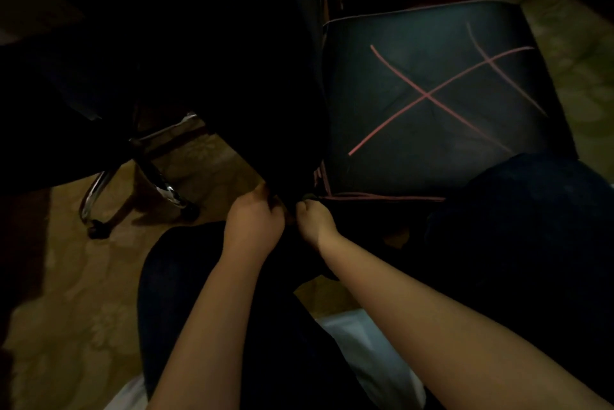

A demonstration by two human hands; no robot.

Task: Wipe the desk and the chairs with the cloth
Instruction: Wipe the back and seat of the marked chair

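A black chair seat (432, 94) with pink piping and crossed pink lines fills the upper right. At its near left corner my two hands meet, fingers curled. My left hand (254, 220) grips the lower end of a dark fabric (292, 202) that hangs by the seat's left side. My right hand (314, 218) pinches the same dark fabric right at the pink-trimmed corner. In this dim light I cannot tell whether the fabric is the cloth or part of the chair. The desk is not clearly visible.
A second dark chair stands at the left, with its chrome base and castors (99, 227) on the patterned beige floor (83, 293). My knees (186, 276) in dark trousers are below the hands. A large black shape (216, 60) covers the upper middle.
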